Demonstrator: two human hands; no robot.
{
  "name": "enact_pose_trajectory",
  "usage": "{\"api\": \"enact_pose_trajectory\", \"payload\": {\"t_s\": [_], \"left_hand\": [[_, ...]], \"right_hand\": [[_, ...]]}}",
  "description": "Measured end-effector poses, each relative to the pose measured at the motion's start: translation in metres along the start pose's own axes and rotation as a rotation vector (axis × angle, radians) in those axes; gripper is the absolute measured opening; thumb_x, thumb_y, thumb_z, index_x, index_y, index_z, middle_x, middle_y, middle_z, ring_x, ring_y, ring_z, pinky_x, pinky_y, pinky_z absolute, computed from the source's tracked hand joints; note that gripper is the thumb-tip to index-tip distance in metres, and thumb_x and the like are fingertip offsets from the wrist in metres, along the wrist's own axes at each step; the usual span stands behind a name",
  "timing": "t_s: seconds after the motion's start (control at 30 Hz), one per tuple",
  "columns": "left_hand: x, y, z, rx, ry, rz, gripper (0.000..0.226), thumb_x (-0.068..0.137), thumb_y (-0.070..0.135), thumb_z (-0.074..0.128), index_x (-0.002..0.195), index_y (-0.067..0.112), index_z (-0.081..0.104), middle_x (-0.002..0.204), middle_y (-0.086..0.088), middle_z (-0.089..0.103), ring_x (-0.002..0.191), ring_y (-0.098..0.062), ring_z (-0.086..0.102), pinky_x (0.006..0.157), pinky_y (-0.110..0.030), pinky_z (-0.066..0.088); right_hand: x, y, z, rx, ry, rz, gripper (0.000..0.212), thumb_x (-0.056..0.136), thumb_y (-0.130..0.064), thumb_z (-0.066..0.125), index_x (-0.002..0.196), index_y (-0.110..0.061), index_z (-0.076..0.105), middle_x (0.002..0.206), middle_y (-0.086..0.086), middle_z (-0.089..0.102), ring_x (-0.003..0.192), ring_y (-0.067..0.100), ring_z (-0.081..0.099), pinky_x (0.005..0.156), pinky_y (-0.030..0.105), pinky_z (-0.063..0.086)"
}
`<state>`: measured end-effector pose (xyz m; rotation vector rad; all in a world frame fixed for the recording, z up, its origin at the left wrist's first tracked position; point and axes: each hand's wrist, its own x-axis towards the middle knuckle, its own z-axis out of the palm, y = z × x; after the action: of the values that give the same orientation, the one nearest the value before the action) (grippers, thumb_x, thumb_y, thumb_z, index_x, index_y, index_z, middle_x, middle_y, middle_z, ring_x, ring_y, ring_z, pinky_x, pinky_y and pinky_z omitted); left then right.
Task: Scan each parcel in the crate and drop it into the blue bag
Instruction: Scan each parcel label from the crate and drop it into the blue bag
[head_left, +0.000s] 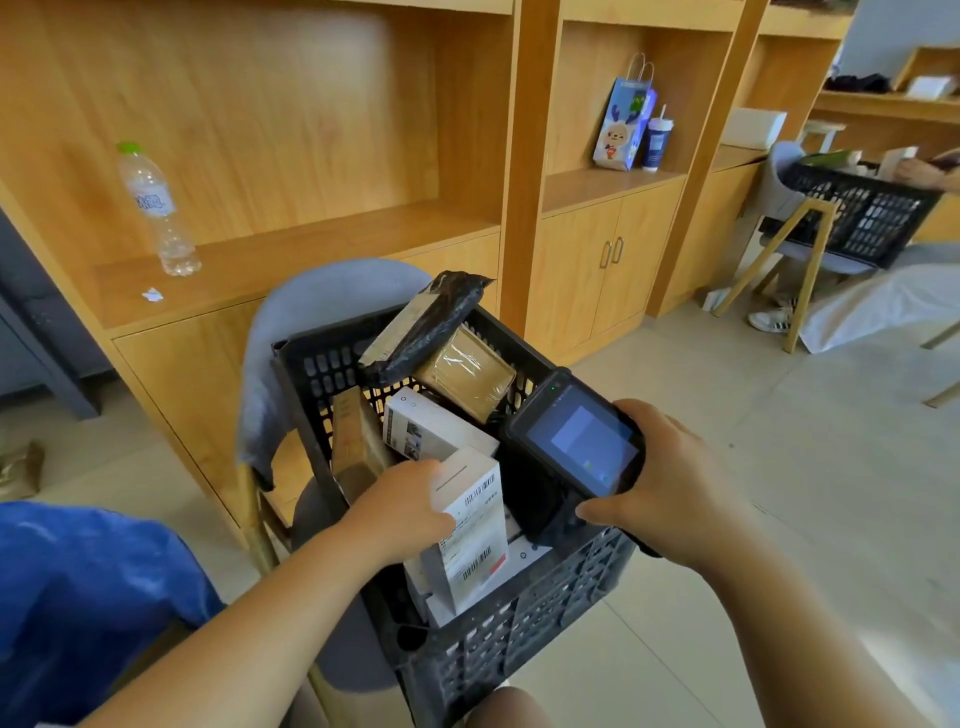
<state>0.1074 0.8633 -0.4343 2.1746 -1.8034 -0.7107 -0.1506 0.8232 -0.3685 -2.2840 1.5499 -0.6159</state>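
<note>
A black plastic crate (524, 623) sits on a grey chair in front of me, holding several parcels. My left hand (400, 512) grips a white box with barcode labels (475, 530) inside the crate, labels facing up and right. My right hand (670, 483) holds a black handheld scanner (576, 436), its screen lit, just right of that box over the crate's right side. Deeper in the crate lie another white box (431, 423), a taped brown box (467, 374), a black poly mailer (426, 327) and a brown carton (350, 441). The blue bag (78, 597) lies at lower left.
Wooden shelving runs behind the crate, with a water bottle (156, 208) on the left shelf and a paper gift bag (623, 122) and cup further right. At far right another person handles a second black crate (862, 213) on a chair. Tiled floor lies to the right.
</note>
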Motion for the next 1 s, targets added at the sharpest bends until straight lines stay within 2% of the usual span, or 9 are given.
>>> {"api": "enact_pose_trajectory", "payload": {"t_s": [0.1,0.2,0.3,0.4,0.57,0.67,0.73,0.83,1.0], "left_hand": [[-0.002,0.012,0.002,0.03,-0.001,-0.015,0.034,0.088,0.039,0.056,0.111,0.015,0.047,0.102,-0.003,0.057,0.089,-0.02,0.057,0.071,-0.033,0.047],[-0.002,0.019,0.001,0.051,-0.068,-0.041,0.047,0.083,0.036,0.062,0.118,0.014,0.039,0.101,-0.003,0.058,0.085,-0.018,0.059,0.066,-0.032,0.05],[-0.004,0.019,0.0,0.01,-0.092,-0.084,0.042,0.073,0.034,0.069,0.102,0.009,0.052,0.094,-0.004,0.058,0.084,-0.019,0.06,0.063,-0.031,0.047],[-0.012,0.008,-0.001,-0.14,0.031,-0.133,0.03,0.072,0.035,0.07,0.091,0.016,0.056,0.086,0.002,0.057,0.073,-0.013,0.056,0.059,-0.028,0.045],[-0.036,-0.018,-0.009,-0.564,0.367,-0.146,0.029,0.075,0.032,0.076,0.101,0.03,0.063,0.095,0.014,0.064,0.082,-0.004,0.063,0.064,-0.025,0.054],[-0.053,-0.029,-0.018,-0.8,0.526,-0.132,0.02,0.077,0.032,0.076,0.091,0.041,0.065,0.093,0.011,0.072,0.085,-0.009,0.069,0.072,-0.032,0.058],[-0.062,-0.035,-0.024,-0.88,0.602,-0.12,0.015,0.079,0.033,0.074,0.084,0.045,0.068,0.09,0.014,0.074,0.085,-0.007,0.07,0.074,-0.03,0.056],[-0.076,-0.041,-0.031,-0.897,0.667,-0.093,0.027,0.082,0.034,0.072,0.075,0.059,0.067,0.086,0.026,0.071,0.081,0.001,0.069,0.068,-0.02,0.052],[-0.089,-0.055,-0.027,-0.96,0.778,-0.119,0.018,0.08,0.028,0.075,0.086,0.043,0.067,0.092,0.018,0.072,0.091,-0.008,0.069,0.076,-0.029,0.057]], "right_hand": [[-0.002,0.0,0.001,0.005,0.0,-0.001,0.094,0.046,-0.052,0.079,0.128,-0.032,0.037,0.098,-0.01,0.049,0.081,0.014,0.052,0.066,0.033,0.049],[-0.004,-0.002,0.002,0.024,-0.01,-0.008,0.093,0.047,-0.05,0.08,0.128,-0.03,0.038,0.1,-0.009,0.049,0.086,0.015,0.051,0.071,0.038,0.051],[-0.007,-0.003,0.002,0.021,-0.008,-0.017,0.094,0.047,-0.051,0.079,0.128,-0.031,0.038,0.1,-0.009,0.049,0.085,0.015,0.051,0.071,0.037,0.051],[-0.01,-0.005,0.002,0.032,-0.001,-0.02,0.094,0.046,-0.053,0.078,0.127,-0.032,0.037,0.101,-0.008,0.05,0.086,0.015,0.052,0.07,0.038,0.052],[-0.014,-0.008,0.005,0.048,0.01,0.002,0.094,0.044,-0.055,0.076,0.127,-0.032,0.037,0.103,-0.009,0.05,0.087,0.014,0.051,0.071,0.039,0.053],[-0.017,-0.014,0.008,0.064,0.012,0.02,0.097,0.043,-0.056,0.075,0.128,-0.031,0.036,0.104,-0.008,0.05,0.089,0.017,0.052,0.072,0.041,0.053],[-0.02,-0.019,0.011,0.079,0.006,0.021,0.098,0.044,-0.053,0.078,0.129,-0.03,0.035,0.104,-0.008,0.05,0.089,0.017,0.052,0.074,0.042,0.053],[-0.023,-0.028,0.013,0.024,-0.045,0.005,0.097,0.047,-0.05,0.081,0.129,-0.031,0.034,0.101,-0.009,0.048,0.086,0.015,0.051,0.071,0.037,0.052],[-0.026,-0.043,0.011,-0.142,-0.161,-0.029,0.096,0.051,-0.051,0.079,0.132,-0.031,0.032,0.098,-0.008,0.047,0.082,0.015,0.051,0.064,0.03,0.048]]}}
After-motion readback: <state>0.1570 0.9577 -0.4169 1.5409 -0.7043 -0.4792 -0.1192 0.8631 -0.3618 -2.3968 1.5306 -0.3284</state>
